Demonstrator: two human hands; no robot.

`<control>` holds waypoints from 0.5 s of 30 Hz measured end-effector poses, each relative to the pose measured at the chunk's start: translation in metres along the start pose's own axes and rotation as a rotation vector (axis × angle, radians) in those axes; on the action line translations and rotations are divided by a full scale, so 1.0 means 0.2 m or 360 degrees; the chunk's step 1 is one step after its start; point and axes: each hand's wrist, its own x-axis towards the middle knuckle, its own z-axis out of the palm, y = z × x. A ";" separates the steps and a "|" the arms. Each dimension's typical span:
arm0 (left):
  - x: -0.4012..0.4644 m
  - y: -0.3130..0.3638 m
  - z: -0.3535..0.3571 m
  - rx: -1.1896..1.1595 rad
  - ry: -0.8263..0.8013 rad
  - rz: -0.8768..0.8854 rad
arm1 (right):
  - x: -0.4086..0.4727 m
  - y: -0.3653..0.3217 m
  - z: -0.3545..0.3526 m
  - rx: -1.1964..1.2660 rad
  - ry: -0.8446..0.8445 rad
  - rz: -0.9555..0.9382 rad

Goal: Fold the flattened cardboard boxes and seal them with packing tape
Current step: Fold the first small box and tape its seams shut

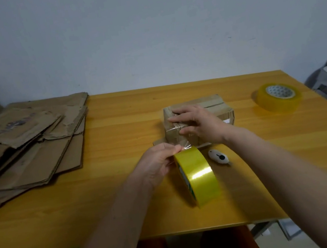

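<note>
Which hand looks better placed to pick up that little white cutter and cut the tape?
Probably the right hand: it only presses the tape onto the box, and the white cutter lies just below its wrist. The left hand is busy holding the tape roll.

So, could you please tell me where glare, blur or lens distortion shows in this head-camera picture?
Head view: a bright glare streak crosses the yellow tape roll held by the left hand; the clear tape strip under the right hand glints; the frame's edges, including the flattened cardboard stack, are soft and smeared; the wide lens bows the table.
</note>
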 end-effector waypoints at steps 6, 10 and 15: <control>-0.05 0.00 0.01 0.0020 -0.0024 0.0139 | -0.03 -0.06 -0.01 -0.0068 0.0212 -0.0054; -0.07 -0.03 -0.01 0.0170 0.0054 0.0337 | -0.22 -0.20 0.07 0.0331 0.0731 0.0174; -0.09 -0.03 0.03 0.0312 -0.0032 0.0456 | -0.34 -0.24 0.06 0.1249 0.0172 0.0946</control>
